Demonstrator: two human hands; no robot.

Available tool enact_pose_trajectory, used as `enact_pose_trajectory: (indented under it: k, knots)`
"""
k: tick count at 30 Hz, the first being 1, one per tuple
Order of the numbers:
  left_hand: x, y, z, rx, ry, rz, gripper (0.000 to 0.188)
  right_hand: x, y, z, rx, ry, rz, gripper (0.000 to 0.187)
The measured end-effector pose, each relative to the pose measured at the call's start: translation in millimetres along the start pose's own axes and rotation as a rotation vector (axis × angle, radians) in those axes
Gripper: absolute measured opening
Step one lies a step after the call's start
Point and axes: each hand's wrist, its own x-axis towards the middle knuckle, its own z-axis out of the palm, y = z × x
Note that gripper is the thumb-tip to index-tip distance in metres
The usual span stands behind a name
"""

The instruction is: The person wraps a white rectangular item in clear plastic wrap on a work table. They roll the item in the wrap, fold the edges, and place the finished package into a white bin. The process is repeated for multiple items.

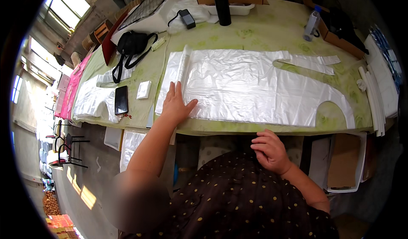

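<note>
A thin white plastic apron [238,88], shiny and creased, lies flat across the table, its neck and strap end toward the right. My left hand [175,107] rests on its left end, fingers stretched and thumb spread. Just above those fingertips runs a narrow rolled or folded band [183,67] of white plastic; whether it is part of the apron I cannot tell. In front of my body, below the table's front edge, my right hand [270,151] hovers with fingers loosely bent and nothing visible in them.
Left on the green patterned table [272,24] lie a black phone [121,100], a white packet [144,90], a black bag [131,43] and more white plastic [91,96]. A black cylinder [222,7] and water bottle [311,24] stand behind. White rolls [372,98] lie right.
</note>
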Motion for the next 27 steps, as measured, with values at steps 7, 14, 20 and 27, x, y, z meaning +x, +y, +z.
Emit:
enact_pose_trajectory:
  k: [7, 14, 20, 27]
  knots:
    - [16.7, -37.9, -42.9, 0.223, -0.025, -0.254, 0.103, -9.1, -1.0, -5.4, -0.024, 0.057, 0.012, 0.024]
    - [20.0, -48.3, -11.9, 0.207, -0.038, -0.234, 0.103, -3.7, -2.8, 3.0, 0.009, 0.023, -0.008, 0.023]
    - [34.4, -82.5, -33.8, -0.019, -0.11, -0.25, 0.088, -4.4, -12.2, 1.0, 0.022, 0.033, 0.026, 0.021]
    - [1.5, 47.1, -3.4, -1.656, -0.364, -0.324, 0.034, 23.0, -30.3, 14.7, 0.546, -0.157, 0.51, 0.07]
